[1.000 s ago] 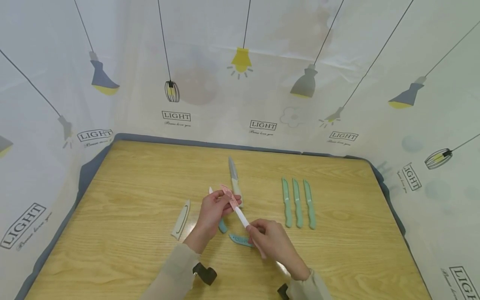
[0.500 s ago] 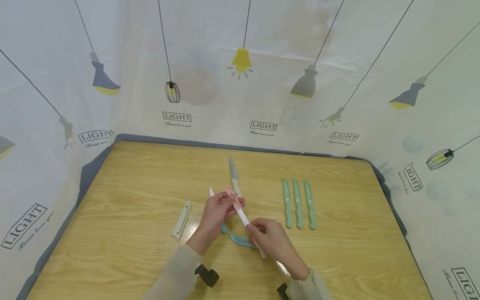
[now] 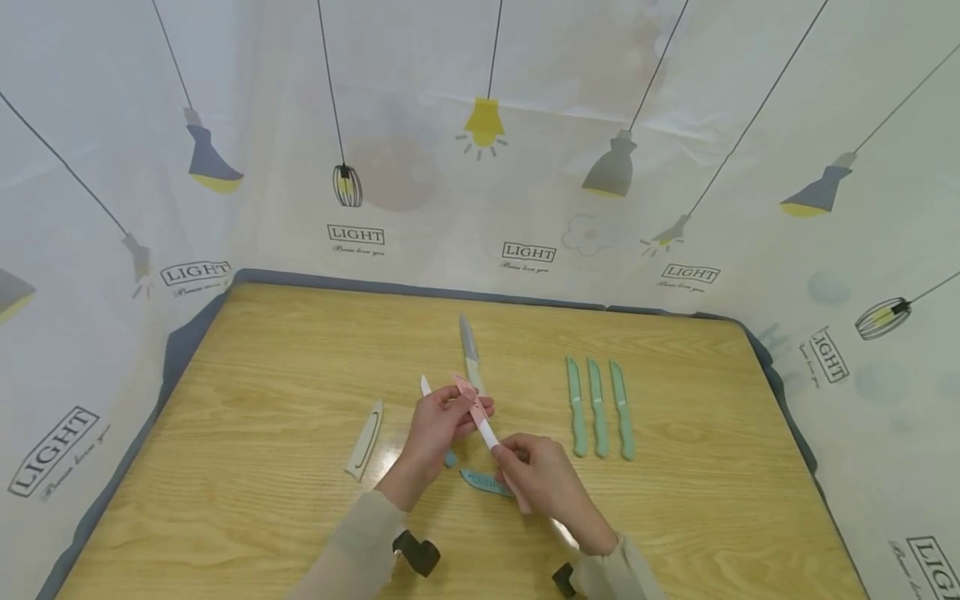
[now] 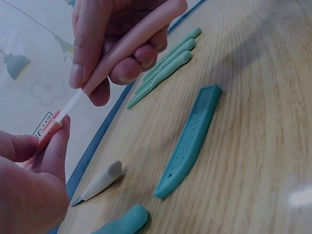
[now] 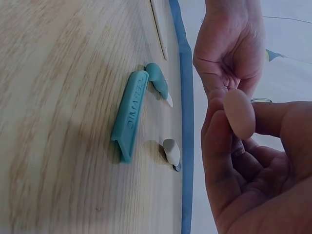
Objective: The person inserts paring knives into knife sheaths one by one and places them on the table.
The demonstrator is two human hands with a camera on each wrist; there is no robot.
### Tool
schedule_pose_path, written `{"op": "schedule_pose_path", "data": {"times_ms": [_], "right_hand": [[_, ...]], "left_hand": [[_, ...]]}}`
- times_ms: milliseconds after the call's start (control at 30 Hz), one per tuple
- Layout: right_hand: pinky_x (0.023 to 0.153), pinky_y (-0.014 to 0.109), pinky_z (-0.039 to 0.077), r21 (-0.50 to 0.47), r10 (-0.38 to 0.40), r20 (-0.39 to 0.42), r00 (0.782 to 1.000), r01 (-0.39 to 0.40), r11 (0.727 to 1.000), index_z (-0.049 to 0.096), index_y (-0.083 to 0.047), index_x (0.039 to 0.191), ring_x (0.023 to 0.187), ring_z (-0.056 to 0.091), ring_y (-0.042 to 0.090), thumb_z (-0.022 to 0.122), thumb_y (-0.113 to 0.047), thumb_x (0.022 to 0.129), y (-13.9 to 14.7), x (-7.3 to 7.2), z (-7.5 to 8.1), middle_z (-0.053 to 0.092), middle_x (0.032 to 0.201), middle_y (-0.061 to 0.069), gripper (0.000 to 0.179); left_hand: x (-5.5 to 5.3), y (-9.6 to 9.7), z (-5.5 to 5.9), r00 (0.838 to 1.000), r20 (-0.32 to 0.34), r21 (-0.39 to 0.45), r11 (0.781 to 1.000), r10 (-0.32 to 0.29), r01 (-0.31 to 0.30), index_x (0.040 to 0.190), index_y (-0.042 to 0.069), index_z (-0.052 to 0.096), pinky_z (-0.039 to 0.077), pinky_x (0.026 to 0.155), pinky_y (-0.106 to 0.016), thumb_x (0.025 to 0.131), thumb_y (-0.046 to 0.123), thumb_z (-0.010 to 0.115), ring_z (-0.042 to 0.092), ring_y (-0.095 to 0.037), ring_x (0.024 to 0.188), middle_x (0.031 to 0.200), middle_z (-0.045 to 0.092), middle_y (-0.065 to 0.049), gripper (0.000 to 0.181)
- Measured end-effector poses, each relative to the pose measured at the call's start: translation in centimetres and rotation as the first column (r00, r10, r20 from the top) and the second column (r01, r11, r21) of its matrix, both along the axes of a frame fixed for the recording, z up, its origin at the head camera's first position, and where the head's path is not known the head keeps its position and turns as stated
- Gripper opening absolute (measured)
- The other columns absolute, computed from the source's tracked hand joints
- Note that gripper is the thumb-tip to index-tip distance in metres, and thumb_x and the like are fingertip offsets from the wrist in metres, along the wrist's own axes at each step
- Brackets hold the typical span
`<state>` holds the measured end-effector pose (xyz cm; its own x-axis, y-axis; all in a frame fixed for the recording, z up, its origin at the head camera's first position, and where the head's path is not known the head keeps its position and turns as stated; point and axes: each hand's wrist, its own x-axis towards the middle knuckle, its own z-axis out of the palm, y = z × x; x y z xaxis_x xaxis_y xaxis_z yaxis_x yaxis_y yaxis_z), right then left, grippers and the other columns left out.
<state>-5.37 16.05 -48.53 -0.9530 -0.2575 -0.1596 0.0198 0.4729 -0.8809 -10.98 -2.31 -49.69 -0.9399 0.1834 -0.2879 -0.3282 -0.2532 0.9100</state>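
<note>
Cream sheath (image 3: pixel 364 442) lies far left on the worktop (image 3: pixel 247 400). Next, I see the left hand (image 3: pixel 433 427) pinching a pink sheath (image 3: pixel 477 409), raised above a teal-handled knife (image 3: pixel 450 458) and a cream-handled knife (image 3: pixel 468 343). Pink-handled knife (image 4: pixel 135 38) is in the right hand's (image 3: pixel 543 477) grip, blade partly in the pink sheath. Teal sheath (image 3: pixel 478 480) lies beneath, part-hidden on my head view. Right side: three green knives (image 3: pixel 598 408), side by side.
</note>
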Motion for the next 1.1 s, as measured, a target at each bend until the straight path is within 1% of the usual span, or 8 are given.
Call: {"op": "schedule_pose_path", "data": {"times_ms": [167, 400, 667, 800, 900, 1100], "right_hand": [[0.048, 0.021, 0.050, -0.003, 0.011, -0.009, 1.000, -0.011, 1.000, 0.073, 0.005, 0.105, 0.058, 0.067, 0.018, 0.060, -0.026, 0.106, -0.19, -0.32, 0.16, 0.073, 0.074, 0.002, 0.033], [0.048, 0.022, 0.051, 0.002, 0.027, -0.019, 0.999, -0.026, 1.000, 0.072, 0.005, 0.104, 0.055, 0.063, 0.012, 0.060, -0.027, 0.107, -0.32, -0.68, 0.22, 0.073, 0.074, 0.001, 0.035], [0.054, 0.023, 0.055, -0.024, 0.019, -0.018, 1.000, -0.019, 1.000, 0.072, 0.006, 0.102, 0.061, 0.067, 0.015, 0.060, -0.026, 0.107, -0.42, -0.85, 0.18, 0.072, 0.075, 0.001, 0.035], [0.053, 0.022, 0.054, -0.041, 0.024, -0.012, 1.000, -0.025, 0.999, 0.072, 0.006, 0.102, 0.059, 0.065, 0.014, 0.060, -0.027, 0.107, -0.65, -0.95, 0.06, 0.072, 0.075, 0.001, 0.035], [0.051, 0.022, 0.053, -0.047, 0.012, -0.006, 1.000, -0.013, 0.999, 0.072, 0.006, 0.102, 0.057, 0.064, 0.013, 0.060, -0.026, 0.107, -0.71, -0.93, 0.01, 0.072, 0.074, 0.001, 0.035], [0.050, 0.021, 0.051, -0.055, -0.032, 0.007, 0.999, 0.032, 0.998, 0.073, 0.006, 0.102, 0.059, 0.064, 0.013, 0.062, -0.026, 0.106, -0.90, -1.03, -0.13, 0.071, 0.073, 0.001, 0.034]], "left_hand": [[-0.11, -0.01, 0.10, 1.000, -0.004, 0.009, 1.000, -0.003, 0.003, 0.134, -0.014, 0.054, 0.059, 0.091, -0.029, 0.109, 0.011, 0.052, 0.073, -0.026, 0.108, 0.119, 0.072, -0.024, 0.036], [-0.10, 0.05, 0.15, 1.000, -0.012, 0.019, 1.000, 0.000, 0.000, 0.134, -0.015, 0.055, 0.060, 0.089, -0.028, 0.109, 0.011, 0.052, 0.074, -0.024, 0.105, 0.117, 0.072, -0.025, 0.036], [0.03, 0.17, -0.28, 0.998, -0.042, 0.001, 0.998, -0.057, 0.057, 0.135, -0.016, 0.054, 0.060, 0.089, -0.028, 0.110, 0.014, 0.053, 0.074, -0.023, 0.104, 0.115, 0.073, -0.022, 0.039], [0.20, -0.02, -0.27, 0.997, -0.048, -0.006, 0.999, -0.054, 0.054, 0.136, -0.016, 0.053, 0.060, 0.089, -0.029, 0.110, 0.015, 0.052, 0.074, -0.023, 0.104, 0.115, 0.074, -0.022, 0.040], [0.31, 0.03, -0.19, 0.997, -0.046, -0.004, 0.998, -0.062, 0.061, 0.136, -0.016, 0.052, 0.060, 0.090, -0.029, 0.110, 0.016, 0.052, 0.074, -0.024, 0.105, 0.115, 0.073, -0.022, 0.041], [0.41, 0.27, -0.23, 0.997, -0.041, 0.005, 0.998, -0.066, 0.066, 0.133, -0.017, 0.052, 0.060, 0.090, -0.029, 0.109, 0.016, 0.055, 0.074, -0.026, 0.106, 0.116, 0.072, -0.025, 0.041]]}}
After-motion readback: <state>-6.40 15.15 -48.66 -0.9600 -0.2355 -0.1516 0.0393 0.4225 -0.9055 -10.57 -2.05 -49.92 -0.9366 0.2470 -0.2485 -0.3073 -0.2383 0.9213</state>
